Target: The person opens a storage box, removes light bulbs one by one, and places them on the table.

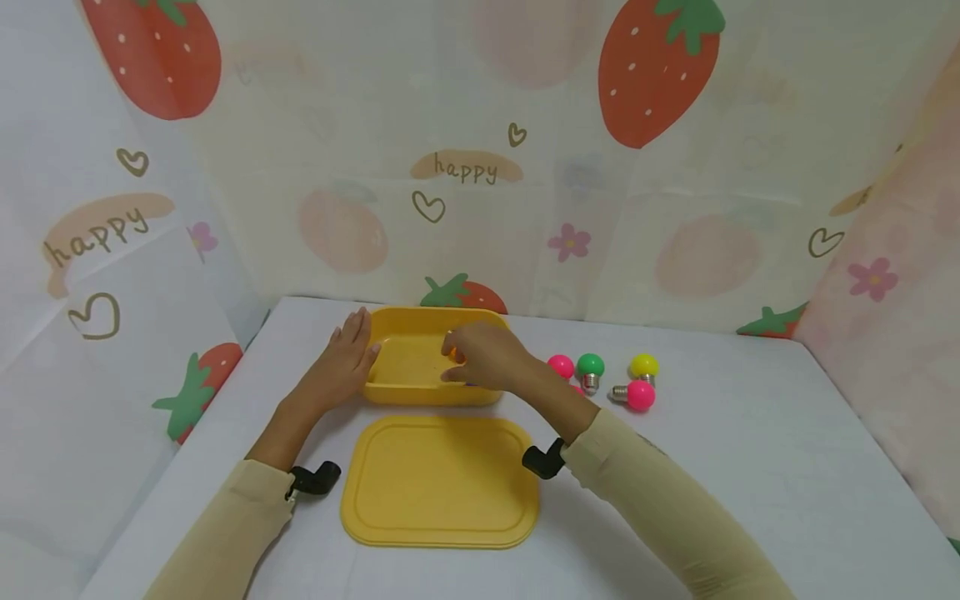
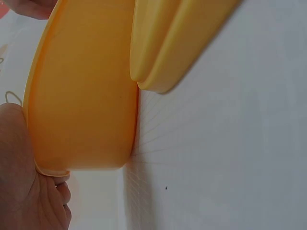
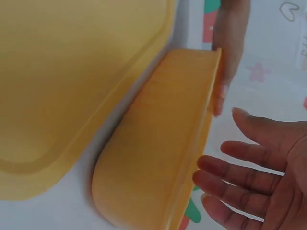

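A yellow plastic box (image 1: 420, 396) stands uncovered near the back of the table. My left hand (image 1: 341, 367) rests against its left end, fingers mostly straight; in the left wrist view the thumb lies along the rim. Over the right part of the box is my right hand (image 1: 491, 357). The right wrist view shows that hand's fingers (image 3: 240, 173) spread and bent slightly, holding nothing. A small orange thing (image 1: 455, 355) shows between thumb and fingers in the head view, too hidden to name. The box's right interior is mostly covered by the hand.
In front of the box lies its yellow lid (image 1: 440, 483), flat. Right of it are small bulbs with metal screw bases: pink (image 1: 560, 367), green (image 1: 590, 365), yellow (image 1: 643, 366), another pink (image 1: 641, 396), and one pink partly hidden by the right forearm. Strawberry-patterned cloth (image 1: 465, 233) hangs behind.
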Action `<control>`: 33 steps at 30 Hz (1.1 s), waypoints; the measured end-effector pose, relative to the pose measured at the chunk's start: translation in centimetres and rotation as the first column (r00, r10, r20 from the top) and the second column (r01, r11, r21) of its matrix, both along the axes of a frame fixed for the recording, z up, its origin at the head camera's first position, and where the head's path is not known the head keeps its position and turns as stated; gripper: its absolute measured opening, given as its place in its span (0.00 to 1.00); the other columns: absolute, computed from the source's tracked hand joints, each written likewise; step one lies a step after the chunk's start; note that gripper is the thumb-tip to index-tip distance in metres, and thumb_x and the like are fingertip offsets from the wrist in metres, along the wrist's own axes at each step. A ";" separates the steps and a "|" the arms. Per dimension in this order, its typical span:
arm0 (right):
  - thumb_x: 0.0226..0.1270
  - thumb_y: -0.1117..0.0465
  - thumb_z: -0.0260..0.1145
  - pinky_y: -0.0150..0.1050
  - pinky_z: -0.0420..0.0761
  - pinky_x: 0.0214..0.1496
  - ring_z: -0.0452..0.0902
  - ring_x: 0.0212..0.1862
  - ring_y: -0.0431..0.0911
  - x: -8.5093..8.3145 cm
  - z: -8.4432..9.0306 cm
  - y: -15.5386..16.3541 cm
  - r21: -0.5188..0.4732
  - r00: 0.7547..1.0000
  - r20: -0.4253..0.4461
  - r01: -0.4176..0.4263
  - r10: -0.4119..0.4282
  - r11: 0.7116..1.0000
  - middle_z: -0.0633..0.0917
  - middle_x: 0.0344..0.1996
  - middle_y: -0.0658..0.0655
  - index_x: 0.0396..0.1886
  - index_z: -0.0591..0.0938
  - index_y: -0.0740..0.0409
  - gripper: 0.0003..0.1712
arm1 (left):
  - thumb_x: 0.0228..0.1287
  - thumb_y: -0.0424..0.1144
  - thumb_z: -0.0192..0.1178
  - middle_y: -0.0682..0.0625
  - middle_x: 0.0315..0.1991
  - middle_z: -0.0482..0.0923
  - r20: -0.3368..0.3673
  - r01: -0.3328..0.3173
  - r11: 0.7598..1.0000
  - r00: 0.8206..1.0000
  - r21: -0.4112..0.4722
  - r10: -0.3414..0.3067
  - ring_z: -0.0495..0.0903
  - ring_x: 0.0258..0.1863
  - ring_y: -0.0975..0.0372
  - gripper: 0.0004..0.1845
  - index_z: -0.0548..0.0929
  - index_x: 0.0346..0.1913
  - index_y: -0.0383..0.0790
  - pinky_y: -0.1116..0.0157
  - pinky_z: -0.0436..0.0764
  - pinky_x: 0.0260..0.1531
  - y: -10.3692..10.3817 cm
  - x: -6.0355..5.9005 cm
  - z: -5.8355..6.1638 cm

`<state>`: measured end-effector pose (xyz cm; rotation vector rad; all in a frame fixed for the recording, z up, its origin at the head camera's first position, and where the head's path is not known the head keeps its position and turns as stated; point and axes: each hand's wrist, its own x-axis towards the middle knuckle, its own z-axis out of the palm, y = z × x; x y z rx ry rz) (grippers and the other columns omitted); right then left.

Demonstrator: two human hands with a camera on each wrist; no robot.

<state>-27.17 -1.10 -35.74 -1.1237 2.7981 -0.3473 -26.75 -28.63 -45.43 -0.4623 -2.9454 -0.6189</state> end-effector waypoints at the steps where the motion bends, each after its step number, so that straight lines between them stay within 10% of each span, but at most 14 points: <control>1: 0.64 0.50 0.76 0.38 0.81 0.48 0.79 0.44 0.45 -0.1 -0.1 -0.1 0.009 1.000 0.011 0.005 -0.005 1.000 0.87 0.43 0.53 0.55 0.86 0.55 0.23 | 0.85 0.45 0.35 0.30 0.80 0.35 0.002 -0.003 1.000 1.000 -0.002 0.003 0.36 0.80 0.40 0.35 0.40 0.77 0.21 0.41 0.40 0.75 0.0 0.0 0.0; 13: 0.64 0.54 0.76 0.39 0.81 0.45 0.78 0.41 0.46 -1.1 -1.3 -1.1 0.089 0.999 0.024 0.027 -0.030 0.996 0.86 0.45 0.57 0.51 0.86 0.61 0.20 | 0.85 0.45 0.35 0.29 0.80 0.36 -0.015 -0.003 1.000 1.000 -0.002 0.003 0.36 0.79 0.39 0.35 0.40 0.77 0.20 0.40 0.40 0.75 -0.2 -0.1 -0.1; 22: 0.63 0.60 0.76 0.36 0.71 0.35 0.71 0.34 0.47 -1.3 -2.1 -0.7 0.136 0.989 0.074 0.114 -0.124 0.984 0.74 0.27 0.53 0.32 0.82 0.60 0.11 | 0.85 0.45 0.35 0.29 0.80 0.36 0.006 -0.003 1.000 1.000 0.005 0.003 0.37 0.79 0.39 0.36 0.40 0.77 0.20 0.41 0.39 0.76 0.3 0.1 -0.3; 33: 0.67 0.55 0.73 0.40 0.79 0.45 0.74 0.39 0.49 -2.0 -2.5 -0.7 0.151 0.981 0.128 0.125 -0.145 0.981 0.81 0.35 0.55 0.46 0.85 0.64 0.17 | 0.84 0.45 0.36 0.30 0.80 0.36 -0.011 -0.015 1.000 1.000 -0.005 0.015 0.37 0.80 0.40 0.35 0.40 0.77 0.20 0.41 0.40 0.76 0.2 0.1 0.1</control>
